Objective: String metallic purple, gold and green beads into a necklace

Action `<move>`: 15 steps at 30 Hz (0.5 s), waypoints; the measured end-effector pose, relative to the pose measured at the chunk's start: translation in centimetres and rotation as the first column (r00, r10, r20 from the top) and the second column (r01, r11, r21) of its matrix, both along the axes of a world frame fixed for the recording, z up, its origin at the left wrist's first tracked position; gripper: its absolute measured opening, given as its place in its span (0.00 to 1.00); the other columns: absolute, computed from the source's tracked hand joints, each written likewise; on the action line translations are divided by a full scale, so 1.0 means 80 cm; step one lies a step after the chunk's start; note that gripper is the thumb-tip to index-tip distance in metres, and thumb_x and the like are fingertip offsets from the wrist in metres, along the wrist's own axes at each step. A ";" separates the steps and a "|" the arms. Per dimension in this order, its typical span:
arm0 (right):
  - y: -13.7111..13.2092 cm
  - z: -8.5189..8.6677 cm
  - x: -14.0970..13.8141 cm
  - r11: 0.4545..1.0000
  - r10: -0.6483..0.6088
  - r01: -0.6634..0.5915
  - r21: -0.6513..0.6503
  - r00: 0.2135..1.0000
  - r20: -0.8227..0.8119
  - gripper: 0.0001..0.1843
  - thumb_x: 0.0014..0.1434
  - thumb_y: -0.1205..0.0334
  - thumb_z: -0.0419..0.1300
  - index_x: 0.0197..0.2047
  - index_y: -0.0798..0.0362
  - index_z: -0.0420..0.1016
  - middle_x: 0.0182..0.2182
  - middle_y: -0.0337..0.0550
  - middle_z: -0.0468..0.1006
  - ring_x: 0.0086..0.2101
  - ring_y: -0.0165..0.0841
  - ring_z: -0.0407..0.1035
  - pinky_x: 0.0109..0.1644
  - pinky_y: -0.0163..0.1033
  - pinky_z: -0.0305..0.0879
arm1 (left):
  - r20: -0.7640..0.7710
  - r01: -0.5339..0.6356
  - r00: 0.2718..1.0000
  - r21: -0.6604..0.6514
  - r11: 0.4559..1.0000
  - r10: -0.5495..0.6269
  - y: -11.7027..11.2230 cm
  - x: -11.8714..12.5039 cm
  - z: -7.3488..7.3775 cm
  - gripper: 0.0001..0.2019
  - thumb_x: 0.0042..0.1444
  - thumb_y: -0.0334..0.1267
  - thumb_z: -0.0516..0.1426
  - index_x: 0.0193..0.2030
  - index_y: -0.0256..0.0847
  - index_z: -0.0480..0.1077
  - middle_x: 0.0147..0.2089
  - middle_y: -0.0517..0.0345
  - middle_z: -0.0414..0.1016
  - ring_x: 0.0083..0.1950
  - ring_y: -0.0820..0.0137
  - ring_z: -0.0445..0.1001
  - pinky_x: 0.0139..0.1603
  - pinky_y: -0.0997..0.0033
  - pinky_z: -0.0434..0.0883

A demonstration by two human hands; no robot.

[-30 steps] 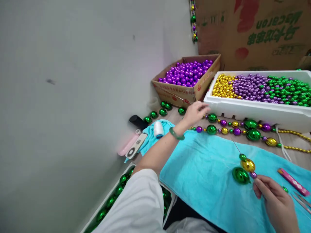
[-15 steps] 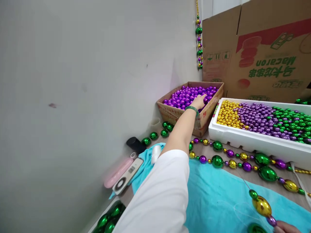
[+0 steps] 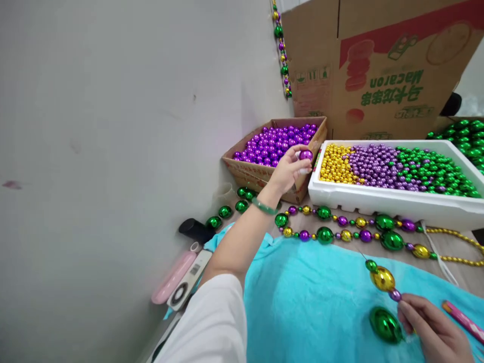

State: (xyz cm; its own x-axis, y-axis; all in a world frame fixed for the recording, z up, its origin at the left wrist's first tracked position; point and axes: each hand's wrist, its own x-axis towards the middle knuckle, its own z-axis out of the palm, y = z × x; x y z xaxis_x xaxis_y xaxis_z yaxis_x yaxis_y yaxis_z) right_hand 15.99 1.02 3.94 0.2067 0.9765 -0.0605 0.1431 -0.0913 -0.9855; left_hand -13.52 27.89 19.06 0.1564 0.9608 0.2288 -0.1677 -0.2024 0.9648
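My left hand (image 3: pixel 289 169), with a green bangle (image 3: pixel 263 205) at the wrist, is closed on a shiny purple bead (image 3: pixel 305 155). It is over the front right corner of a cardboard box of purple beads (image 3: pixel 280 141). At the lower right, my right hand (image 3: pixel 434 322) pinches a short bead strand by its small purple bead (image 3: pixel 395 295). Above that bead are a large gold bead (image 3: pixel 382 279) and a small green bead (image 3: pixel 371 265), with thin thread or wire at the tip. A large green bead (image 3: pixel 385 324) is beside the right fingers, over the blue cloth (image 3: pixel 302 297).
A white foam tray (image 3: pixel 393 198) holds gold, purple and green beads. In front lies a looped bead necklace (image 3: pixel 325 235). Loose green beads (image 3: pixel 226 212), a black cylinder (image 3: pixel 195 230) and a pink case (image 3: pixel 174 277) are by the wall. A pink tool (image 3: pixel 463 318) lies right.
My left hand has come back out of the purple bead box with one purple bead. My right hand shows more fully with the strand. The camera view has shifted to the right.
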 end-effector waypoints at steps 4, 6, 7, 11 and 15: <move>-0.024 0.012 -0.010 0.996 -0.046 0.048 0.078 0.999 -0.017 0.12 0.53 0.51 0.65 0.31 0.52 0.77 0.20 0.41 0.71 0.22 0.31 0.65 0.23 0.33 0.64 | 0.343 0.214 0.932 -0.254 0.943 -0.119 -0.135 0.038 -0.042 0.12 0.55 0.39 0.62 0.46 0.43 0.70 0.40 0.57 0.75 0.34 0.73 0.76 0.38 0.69 0.75; -0.039 0.016 -0.014 0.997 -0.044 0.045 0.068 0.999 -0.012 0.11 0.54 0.53 0.65 0.32 0.52 0.77 0.21 0.40 0.71 0.22 0.30 0.64 0.23 0.33 0.63 | 0.419 0.229 0.905 -0.332 0.915 -0.074 -0.181 0.054 -0.064 0.13 0.54 0.39 0.62 0.46 0.42 0.69 0.40 0.57 0.75 0.34 0.72 0.77 0.35 0.71 0.75; -0.046 0.017 -0.015 0.997 -0.045 0.045 0.061 0.999 -0.012 0.10 0.54 0.53 0.65 0.32 0.52 0.77 0.21 0.40 0.71 0.22 0.29 0.63 0.22 0.32 0.62 | 0.449 0.227 0.892 -0.364 0.903 -0.043 -0.198 0.061 -0.073 0.14 0.54 0.39 0.63 0.46 0.42 0.69 0.40 0.58 0.75 0.34 0.72 0.77 0.35 0.72 0.75; -0.071 0.021 -0.013 0.997 -0.061 0.062 0.050 0.998 -0.028 0.10 0.55 0.55 0.65 0.32 0.53 0.77 0.20 0.39 0.70 0.20 0.28 0.61 0.21 0.32 0.60 | 0.511 0.196 0.857 -0.448 0.872 0.070 -0.240 0.082 -0.094 0.13 0.55 0.38 0.61 0.47 0.41 0.70 0.38 0.59 0.75 0.34 0.74 0.77 0.38 0.73 0.76; -0.087 0.022 -0.007 0.997 -0.052 0.054 0.049 0.998 -0.030 0.09 0.55 0.55 0.65 0.32 0.53 0.77 0.19 0.39 0.70 0.20 0.27 0.61 0.20 0.33 0.59 | 0.501 0.164 0.860 -0.454 0.876 0.098 -0.261 0.093 -0.096 0.13 0.55 0.38 0.61 0.47 0.41 0.70 0.37 0.59 0.75 0.34 0.75 0.77 0.38 0.73 0.75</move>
State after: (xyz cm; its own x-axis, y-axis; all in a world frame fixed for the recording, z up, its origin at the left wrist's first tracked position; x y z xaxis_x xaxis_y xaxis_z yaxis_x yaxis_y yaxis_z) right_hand 15.47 -5.95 5.73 0.2571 0.9662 -0.0190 0.1105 -0.0489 -0.9927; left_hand -6.07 6.97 11.41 0.1819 0.9650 -0.1891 -0.6435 0.2622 0.7191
